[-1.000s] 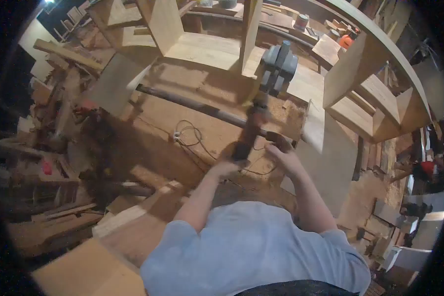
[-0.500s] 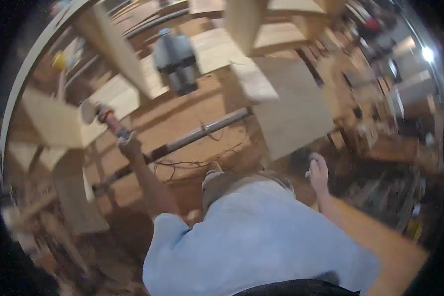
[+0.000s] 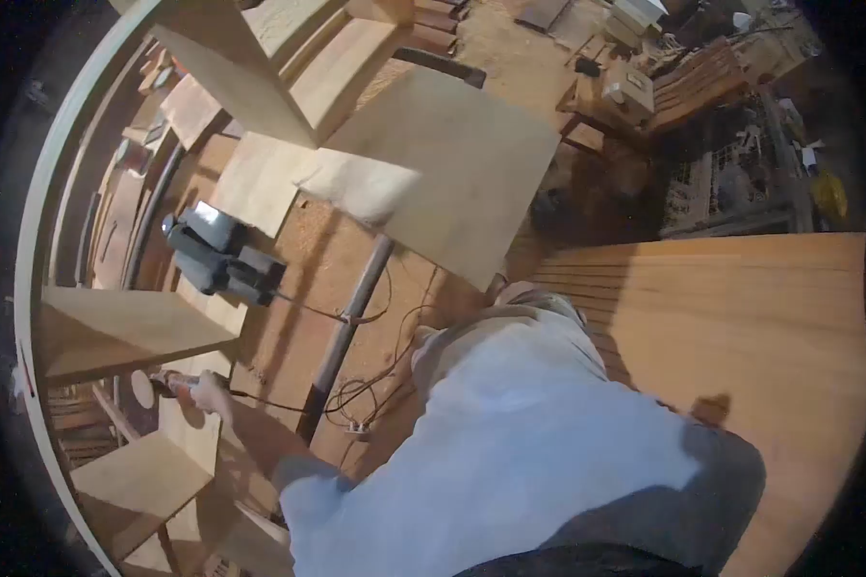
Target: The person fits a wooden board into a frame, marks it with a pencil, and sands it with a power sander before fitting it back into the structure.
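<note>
At the lower left, my left hand (image 3: pixel 212 394) is wrapped round an orange and grey hand-held sander (image 3: pixel 175 385) with a round disc at its end. The disc is close to the pale wooden frame piece (image 3: pixel 144 332). Above it, a dark grey power tool (image 3: pixel 223 252) rests on the pale boards, its cord running to the right. My right hand is not visible; the right sleeve ends in shadow over a large wooden panel.
A pale plywood sheet (image 3: pixel 452 159) lies ahead, with a white bag-like item (image 3: pixel 361 183) on its edge. A metal pipe (image 3: pixel 346 337) and tangled cords cross the sawdust floor. The wide wooden panel (image 3: pixel 741 327) spans the right side.
The view has swung to the right, so the tools and boards appear farther left. The large wooden panel has come into view, and my right hand has dropped out of sight. My left hand still holds the sander.
</note>
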Motion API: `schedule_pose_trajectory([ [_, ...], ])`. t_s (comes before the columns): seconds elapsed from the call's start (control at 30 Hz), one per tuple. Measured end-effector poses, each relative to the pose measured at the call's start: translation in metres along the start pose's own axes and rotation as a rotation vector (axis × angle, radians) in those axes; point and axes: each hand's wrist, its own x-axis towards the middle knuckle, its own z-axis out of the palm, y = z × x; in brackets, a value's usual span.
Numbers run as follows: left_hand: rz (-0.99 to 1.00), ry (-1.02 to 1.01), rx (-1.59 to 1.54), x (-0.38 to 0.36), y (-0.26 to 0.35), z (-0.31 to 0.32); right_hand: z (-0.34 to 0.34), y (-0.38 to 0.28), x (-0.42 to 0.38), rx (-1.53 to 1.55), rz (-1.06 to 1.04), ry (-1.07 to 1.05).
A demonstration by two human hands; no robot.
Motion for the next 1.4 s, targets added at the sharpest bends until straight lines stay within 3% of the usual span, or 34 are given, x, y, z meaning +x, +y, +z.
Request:
schedule_pose_trajectory([
  [0.1,0.080,-0.090,-0.028,0.034,-0.027,0.016,0.068,-0.011,0.016,-0.035,0.014,0.033],
  [0.23,0.095,0.028,-0.172,0.040,-0.047,0.037,0.364,-0.058,0.075,-0.067,0.074,0.088],
  [0.27,0.114,0.056,-0.203,0.016,-0.057,0.036,0.416,-0.071,0.087,-0.079,0.080,0.098],
  [0.33,0.138,0.126,-0.263,-0.003,-0.055,0.041,0.446,-0.093,0.089,-0.115,0.097,0.104],
  [0.37,0.145,0.170,-0.290,-0.037,-0.058,0.037,0.387,-0.096,0.182,0.180,-0.395,0.395],
  [0.4,0.153,0.218,-0.317,-0.069,-0.059,0.033,0.385,-0.137,0.198,0.284,-0.181,0.380],
  [0.43,0.159,0.270,-0.343,-0.093,-0.052,0.032,0.415,-0.175,0.203,0.120,-0.417,0.321],
  [0.5,0.165,0.380,-0.398,-0.170,-0.028,0.036,0.455,-0.259,0.232,0.016,-0.426,0.157],
  [0.57,0.166,0.511,-0.447,-0.244,0.005,0.044,0.527,-0.327,0.241,-0.091,-0.594,0.247],
  [0.6,0.163,0.583,-0.472,-0.255,0.010,0.042,0.541,-0.356,0.277,-0.290,-0.809,0.240],
  [0.63,0.358,0.499,-0.457,-0.269,0.000,0.069,0.555,-0.380,0.309,-0.485,-1.026,0.225],
  [0.67,0.550,0.411,-0.433,-0.283,-0.008,0.094,0.577,-0.401,0.328,-0.492,-1.027,0.178],
  [0.73,0.358,-0.139,-0.789,-0.344,0.034,0.096,0.624,-0.435,0.354,-0.184,-0.832,-0.230],
  [0.77,0.238,-0.241,-0.774,-0.383,0.066,0.088,0.638,-0.450,0.382,-0.197,-0.821,-0.276],
  [0.8,0.114,-0.342,-0.759,-0.412,0.089,0.078,0.649,-0.457,0.419,-0.619,-0.821,-0.283],
  [0.83,0.213,-0.294,-0.564,-0.416,0.071,0.111,0.664,-0.463,0.444,-1.038,-0.816,-0.285],
  [0.87,0.303,-0.253,-0.360,-0.418,0.051,0.141,0.675,-0.471,0.452,-1.156,-0.666,-0.384],
  [0.9,0.279,-0.222,-0.349,-0.437,0.076,0.116,0.688,-0.473,0.445,-1.167,-0.659,-0.424],
  [0.97,0.101,-0.516,-0.510,-0.476,0.126,0.080,0.703,-0.472,0.430,-1.033,-0.238,-0.650],
  [1.0,0.086,-0.497,-0.511,-0.479,0.122,0.082,0.701,-0.463,0.452,-1.045,-0.232,-0.670],
  [1.07,0.147,-0.435,-0.445,-0.480,0.116,0.093,0.698,-0.450,0.520,-0.978,-0.564,-1.095],
  [1.1,0.118,-0.407,-0.467,-0.486,0.122,0.090,0.701,-0.455,0.528,-1.007,-0.567,-1.130],
  [1.17,0.186,-0.352,-0.303,-0.490,0.137,0.075,0.702,-0.452,0.530,-0.477,0.100,-1.034],
  [1.23,0.176,-0.353,-0.333,-0.486,0.122,0.074,0.708,-0.499,0.412,-0.875,-0.232,-0.921],
  [1.3,0.166,-0.378,-0.355,-0.488,0.119,0.072,0.709,-0.530,0.347,-0.731,-0.128,-0.834],
  [1.33,0.082,-0.522,-0.478,-0.487,0.125,0.060,0.713,-0.537,0.366,-0.754,-0.126,-0.836],
  [1.37,-0.004,-0.676,-0.593,-0.487,0.129,0.047,0.709,-0.546,0.399,-0.524,-0.198,-0.815],
  [1.4,-0.022,-0.690,-0.597,-0.486,0.140,0.038,0.709,-0.553,0.417,-0.292,-0.273,-0.784],
])
